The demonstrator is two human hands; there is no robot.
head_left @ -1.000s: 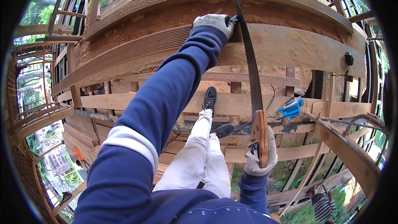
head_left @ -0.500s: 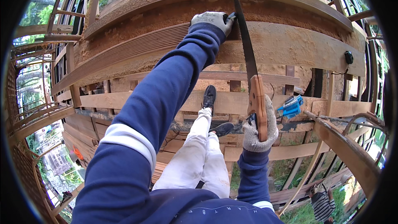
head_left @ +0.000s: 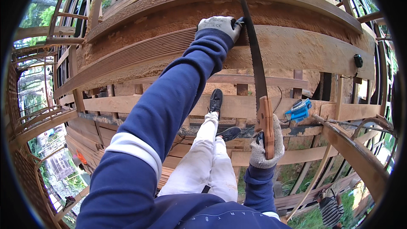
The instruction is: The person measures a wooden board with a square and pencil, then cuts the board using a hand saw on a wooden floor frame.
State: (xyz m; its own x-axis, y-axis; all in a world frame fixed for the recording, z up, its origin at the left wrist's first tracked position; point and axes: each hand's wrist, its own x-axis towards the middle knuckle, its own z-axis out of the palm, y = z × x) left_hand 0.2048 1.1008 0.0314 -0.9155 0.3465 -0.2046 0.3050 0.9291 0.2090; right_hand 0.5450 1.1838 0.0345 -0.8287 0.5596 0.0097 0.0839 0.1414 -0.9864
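Observation:
A handsaw (head_left: 253,55) with a long dark blade and a wooden handle points away from me. My right hand (head_left: 268,146), in a pale knit glove, is closed round its handle. The blade lies across the end of a grooved wooden board (head_left: 140,51). On that board, just left of the blade, my left hand (head_left: 218,26) in a grey glove is closed over it. The left thumb and fingertips are at the blade's side; the glove hides part of the grip.
A wide sawdust-covered plank (head_left: 296,51) runs right under the blade, bearing a small black tape measure (head_left: 358,61). A blue tool (head_left: 299,110) lies beyond my right hand. Gaps show between the lower beams (head_left: 169,103). Another person (head_left: 330,208) is at lower right.
My right hand has drawn the saw a little toward me, so its handle sits lower. My left hand stays at the same place on the board.

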